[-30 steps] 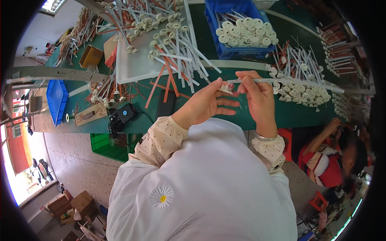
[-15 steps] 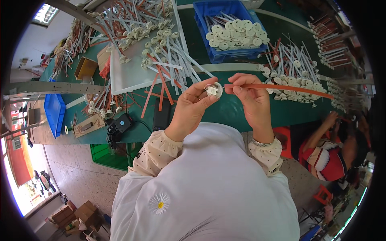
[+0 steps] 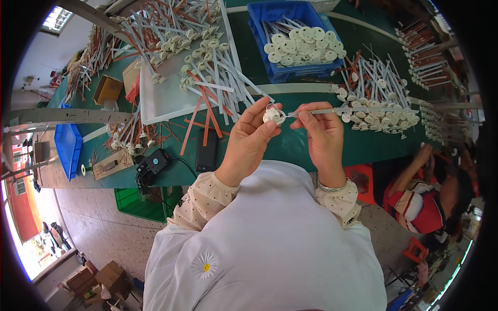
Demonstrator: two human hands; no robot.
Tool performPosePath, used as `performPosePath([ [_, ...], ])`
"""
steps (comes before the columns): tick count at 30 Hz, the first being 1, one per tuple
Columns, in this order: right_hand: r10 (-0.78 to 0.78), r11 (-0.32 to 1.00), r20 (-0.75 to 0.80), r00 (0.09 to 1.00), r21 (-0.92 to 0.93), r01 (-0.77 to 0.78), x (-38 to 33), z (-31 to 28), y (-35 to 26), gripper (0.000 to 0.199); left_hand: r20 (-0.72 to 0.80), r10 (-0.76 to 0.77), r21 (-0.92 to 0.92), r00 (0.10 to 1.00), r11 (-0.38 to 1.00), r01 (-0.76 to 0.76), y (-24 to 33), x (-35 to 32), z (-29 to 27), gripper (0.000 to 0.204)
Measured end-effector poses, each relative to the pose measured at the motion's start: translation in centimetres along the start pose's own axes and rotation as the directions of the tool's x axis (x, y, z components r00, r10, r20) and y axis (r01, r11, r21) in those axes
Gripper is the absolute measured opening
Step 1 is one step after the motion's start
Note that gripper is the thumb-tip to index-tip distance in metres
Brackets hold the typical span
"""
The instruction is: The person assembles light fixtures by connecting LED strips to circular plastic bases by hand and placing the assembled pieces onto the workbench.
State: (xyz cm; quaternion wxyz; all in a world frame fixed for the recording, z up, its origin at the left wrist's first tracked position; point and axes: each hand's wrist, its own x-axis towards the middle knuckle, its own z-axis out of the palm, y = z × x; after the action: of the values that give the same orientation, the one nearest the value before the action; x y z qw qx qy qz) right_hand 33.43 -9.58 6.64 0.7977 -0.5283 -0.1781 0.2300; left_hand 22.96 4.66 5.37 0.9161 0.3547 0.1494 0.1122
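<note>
Gripping with left hand point(image 3: 247, 140): small white disc point(image 3: 271, 117), between closed thumb and fingers
Pinching with right hand point(image 3: 323, 136): long flat strip point(image 3: 358, 110), between closed fingertips

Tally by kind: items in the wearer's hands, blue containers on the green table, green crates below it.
White disc, left hand: 1
Strip, right hand: 1
Blue bin: 1
Blue tray: 1
Green crate: 1
Total: 5

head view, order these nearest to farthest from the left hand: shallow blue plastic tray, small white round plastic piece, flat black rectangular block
From the left hand:
1. Small white round plastic piece, held in it
2. Flat black rectangular block, left of the hand on the green table
3. Shallow blue plastic tray, far left
</note>
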Motion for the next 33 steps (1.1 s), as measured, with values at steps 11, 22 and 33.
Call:
performPosePath([
  [11,-0.022,0.993,0.010,1.000,-0.119,0.023,-0.1,0.1,0.1,0.014,0.061,-0.106,-0.069,0.992,0.991,0.110,-1.5,-0.1,0.4,0.042],
  [22,0.036,0.882,0.238,0.971,-0.464,0.080,1.5,-2.3,-2.5,0.014,0.133,-0.323,-0.205,0.937,0.916,0.345,-1.2,-0.3,-0.5,0.047],
  [33,0.122,0.877,0.301,0.946,-0.480,0.040,1.7,-2.7,-2.8,0.010,0.174,-0.323,-0.277,0.930,0.891,0.361,-1.3,-0.6,-0.8,0.048],
])
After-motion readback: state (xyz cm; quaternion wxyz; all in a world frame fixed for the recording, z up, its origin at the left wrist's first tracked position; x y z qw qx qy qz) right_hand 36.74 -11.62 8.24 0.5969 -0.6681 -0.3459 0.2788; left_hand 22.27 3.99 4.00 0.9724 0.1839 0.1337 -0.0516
